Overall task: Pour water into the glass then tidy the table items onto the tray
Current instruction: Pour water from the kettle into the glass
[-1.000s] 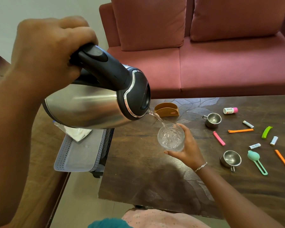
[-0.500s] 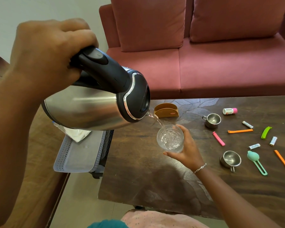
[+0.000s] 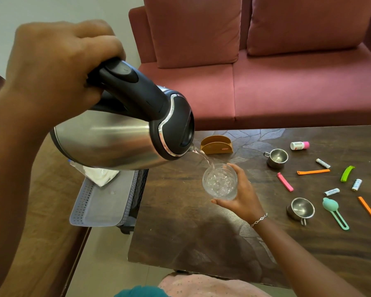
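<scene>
Dark red sofa along the back, brown patterned surface in front of it. Far left, the left hand is wrapped tight round the black handle of a steel kettle, tipped so a thin stream of water runs off the spout. The kettle blocks part of the grey perforated tray just off the surface's left edge, with a white cloth in it. The water lands in the glass, which the right hand cups from the side, bracelet on the wrist. A brown napkin holder sits behind the glass. To the right are two steel cups, a pink-capped bottle, a pink clip, an orange clip, a green clip, a teal scoop and little white tubes. The labels have print, way too small to read.
</scene>
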A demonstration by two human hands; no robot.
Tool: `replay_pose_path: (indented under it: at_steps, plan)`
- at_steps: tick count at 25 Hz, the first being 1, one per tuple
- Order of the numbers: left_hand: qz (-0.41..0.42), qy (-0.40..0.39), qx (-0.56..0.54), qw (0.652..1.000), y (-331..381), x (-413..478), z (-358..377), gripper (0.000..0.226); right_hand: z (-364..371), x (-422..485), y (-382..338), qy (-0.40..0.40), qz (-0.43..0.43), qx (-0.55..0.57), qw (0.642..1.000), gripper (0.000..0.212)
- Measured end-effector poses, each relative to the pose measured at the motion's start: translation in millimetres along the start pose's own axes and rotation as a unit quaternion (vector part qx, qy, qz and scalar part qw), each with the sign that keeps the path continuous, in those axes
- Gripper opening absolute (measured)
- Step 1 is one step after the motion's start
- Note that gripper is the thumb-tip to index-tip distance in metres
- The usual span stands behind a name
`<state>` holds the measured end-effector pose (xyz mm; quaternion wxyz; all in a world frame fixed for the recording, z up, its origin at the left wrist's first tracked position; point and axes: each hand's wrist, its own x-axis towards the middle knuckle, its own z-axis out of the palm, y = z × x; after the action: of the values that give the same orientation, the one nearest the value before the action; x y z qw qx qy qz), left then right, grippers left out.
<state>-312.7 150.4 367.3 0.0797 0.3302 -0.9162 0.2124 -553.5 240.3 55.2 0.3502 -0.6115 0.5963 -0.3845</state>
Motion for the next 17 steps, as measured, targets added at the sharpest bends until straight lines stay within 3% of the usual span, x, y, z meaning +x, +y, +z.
replay_pose_path:
  at_steps: [15, 17]
  plan:
    - [0.008, 0.023, -0.027, 0.999, -21, 10, 17, 0.035, -6, 5, 4, 0.001, 0.003, -0.001, 1.000, 0.097]
    - [0.003, 0.011, -0.036, 0.999, -18, 12, 18, 0.024, -6, 5, 5, 0.005, 0.005, -0.003, 1.000, 0.097]
